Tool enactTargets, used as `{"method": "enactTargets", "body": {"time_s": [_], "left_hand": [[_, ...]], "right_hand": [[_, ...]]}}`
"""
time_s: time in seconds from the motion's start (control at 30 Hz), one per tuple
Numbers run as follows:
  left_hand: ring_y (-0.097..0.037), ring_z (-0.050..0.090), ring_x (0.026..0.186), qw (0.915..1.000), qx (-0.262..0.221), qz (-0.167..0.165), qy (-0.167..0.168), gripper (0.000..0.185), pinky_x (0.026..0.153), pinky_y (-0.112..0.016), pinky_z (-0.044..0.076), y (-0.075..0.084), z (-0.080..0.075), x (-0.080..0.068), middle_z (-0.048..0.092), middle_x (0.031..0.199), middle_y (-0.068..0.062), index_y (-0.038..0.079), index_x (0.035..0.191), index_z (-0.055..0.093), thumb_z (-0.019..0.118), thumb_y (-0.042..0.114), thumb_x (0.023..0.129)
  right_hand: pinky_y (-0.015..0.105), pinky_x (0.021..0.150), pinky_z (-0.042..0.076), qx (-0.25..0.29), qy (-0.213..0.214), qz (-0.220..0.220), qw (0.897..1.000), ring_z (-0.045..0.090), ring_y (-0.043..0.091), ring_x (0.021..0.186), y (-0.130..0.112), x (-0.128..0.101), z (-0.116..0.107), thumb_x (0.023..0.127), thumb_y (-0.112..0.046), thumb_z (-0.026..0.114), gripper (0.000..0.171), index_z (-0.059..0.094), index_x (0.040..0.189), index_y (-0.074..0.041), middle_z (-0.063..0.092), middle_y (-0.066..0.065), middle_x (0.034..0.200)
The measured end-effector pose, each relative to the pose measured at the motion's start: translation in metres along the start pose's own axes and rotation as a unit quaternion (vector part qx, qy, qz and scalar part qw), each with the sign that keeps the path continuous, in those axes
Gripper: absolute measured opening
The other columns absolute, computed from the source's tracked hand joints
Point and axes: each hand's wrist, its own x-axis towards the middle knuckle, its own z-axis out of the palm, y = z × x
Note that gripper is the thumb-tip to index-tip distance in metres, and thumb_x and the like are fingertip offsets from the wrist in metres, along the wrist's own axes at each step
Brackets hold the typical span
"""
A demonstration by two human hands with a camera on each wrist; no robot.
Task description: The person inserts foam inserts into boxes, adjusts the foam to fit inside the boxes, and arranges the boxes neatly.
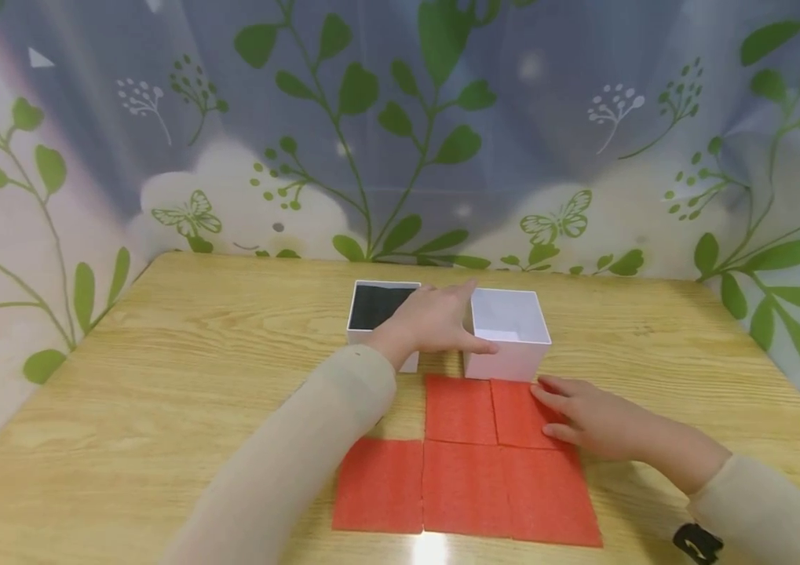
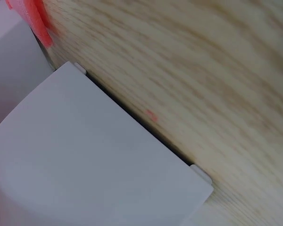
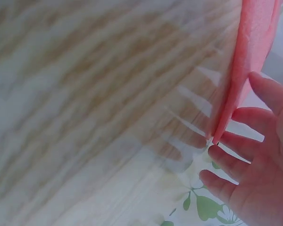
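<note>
1. Leaf-and-butterfly printed backdrop encloses a light wood-grain counter [image 1: 180, 392] on three sides.
2. Left hand [image 1: 428, 322] reaches forward between two boxes. Its fingers lie nearly straight and close together, tips against the left wall of the white open-topped square box [image 1: 509, 333], thumb pointing across that box's front face. Nothing is pinched or gripped.
3. Right hand [image 1: 593, 420] lies flat, fingers [image 1: 548, 390] extended and slightly apart, pressing on the right edge of the upper-right red square felt-like sheet [image 1: 516, 412]. The right wrist view shows the fingers spread at the sheet's edge.
4. Key relation: the white box stands touching the far edge of the red sheets, directly ahead of the right hand and just right of the left hand. The left hand already touches it and is the nearer; the right hand is close but apart from it.
5. White square box with black interior [image 1: 380, 310] stands just left of the left hand; the wrist crosses its near right corner.
6. Remaining red sheets [image 1: 466, 486] lie edge to edge nearer the person, forming a patchwork.
7. Limits: the left hand's palm side is hidden in the head view; the left wrist view shows only a white box wall [image 2: 94, 155] against the counter, no fingers. Contents of the white box cannot be made out.
</note>
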Motion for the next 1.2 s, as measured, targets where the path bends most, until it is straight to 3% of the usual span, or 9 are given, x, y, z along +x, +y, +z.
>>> {"method": "enactTargets", "body": {"time_s": [0.13,0.37,0.6,0.93,1.2], "left_hand": [[-0.016,0.032,0.134,1.0000,0.002,0.001,0.003,0.111,0.110,-0.042,0.019,0.0008,0.0003,0.0006,0.031,0.149,-0.003,0.011,0.150,0.014,0.054,0.077,0.071],[-0.017,0.032,0.134,1.0000,0.004,0.001,0.002,0.111,0.110,-0.042,0.019,-0.0001,0.0011,0.0014,0.031,0.149,-0.003,0.010,0.150,0.015,0.054,0.076,0.071],[-0.016,0.033,0.134,1.0000,0.004,-0.002,-0.001,0.111,0.110,-0.042,0.019,0.0005,0.0003,0.0023,0.032,0.149,-0.004,0.011,0.150,0.014,0.054,0.077,0.071],[-0.015,0.031,0.134,0.9999,0.013,-0.001,0.004,0.110,0.111,-0.042,0.019,-0.0016,0.0010,0.0015,0.032,0.149,-0.003,0.010,0.150,0.016,0.053,0.077,0.071],[-0.015,0.032,0.134,0.9998,0.015,0.003,0.008,0.108,0.110,-0.043,0.021,-0.0004,0.0021,0.0013,0.034,0.147,-0.003,0.010,0.149,0.020,0.053,0.077,0.071]], "right_hand": [[0.055,0.095,0.037,-0.008,0.004,-0.005,1.000,0.041,0.047,0.119,-0.0005,-0.0003,-0.0001,0.090,-0.030,0.061,0.057,0.048,0.132,0.006,0.040,0.030,0.135],[0.055,0.097,0.036,-0.004,-0.005,0.007,1.000,0.038,0.047,0.123,-0.0043,-0.0008,-0.0002,0.086,-0.049,0.059,0.075,0.045,0.134,0.007,0.037,0.029,0.138],[0.054,0.098,0.036,0.005,-0.011,0.011,1.000,0.037,0.045,0.125,-0.0048,-0.0011,-0.0030,0.081,-0.056,0.062,0.086,0.043,0.135,0.008,0.036,0.027,0.140],[0.054,0.095,0.039,0.001,0.004,0.006,1.000,0.043,0.043,0.119,-0.0053,0.0040,-0.0040,0.078,-0.053,0.068,0.086,0.044,0.133,0.008,0.043,0.027,0.134],[0.051,0.091,0.043,-0.002,0.021,0.020,1.000,0.048,0.038,0.114,-0.0078,0.0036,-0.0035,0.074,-0.053,0.072,0.083,0.046,0.132,0.002,0.047,0.020,0.128]]}}
